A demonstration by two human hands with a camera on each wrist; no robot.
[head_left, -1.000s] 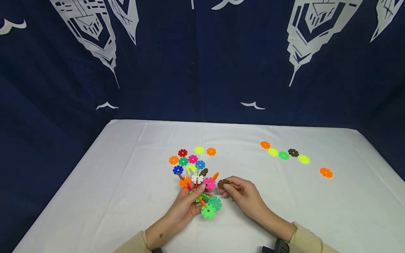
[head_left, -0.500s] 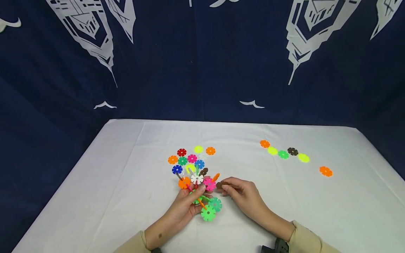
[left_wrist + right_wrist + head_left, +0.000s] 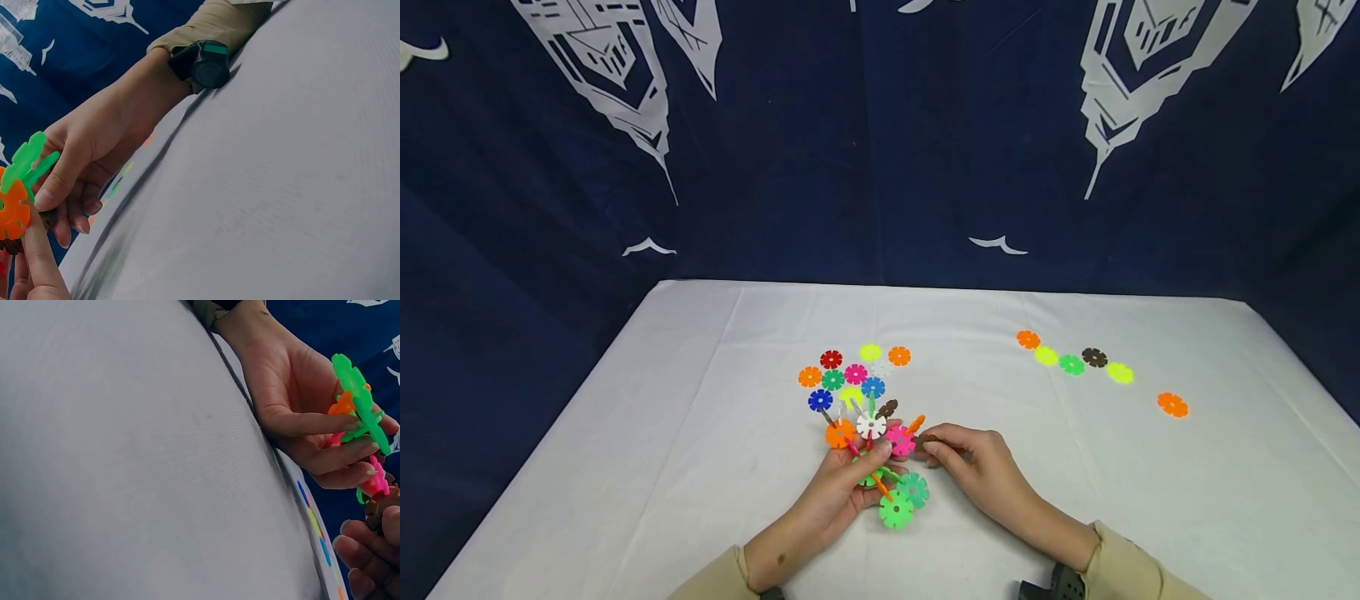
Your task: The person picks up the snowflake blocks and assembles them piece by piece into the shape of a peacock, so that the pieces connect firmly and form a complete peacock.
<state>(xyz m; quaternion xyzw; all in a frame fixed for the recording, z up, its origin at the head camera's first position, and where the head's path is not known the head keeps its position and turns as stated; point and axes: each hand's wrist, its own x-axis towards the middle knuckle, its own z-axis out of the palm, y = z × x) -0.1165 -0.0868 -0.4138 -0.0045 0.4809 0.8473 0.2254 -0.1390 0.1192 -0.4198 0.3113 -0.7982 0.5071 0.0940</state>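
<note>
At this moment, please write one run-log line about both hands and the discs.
Left hand: holds joined disc cluster | right hand: pinches brown disc near cluster's pink disc, contact unclear | loose discs: on white cloth

Head view, both wrist views: no text, label, brand, number or sign legible on anything in sight.
</note>
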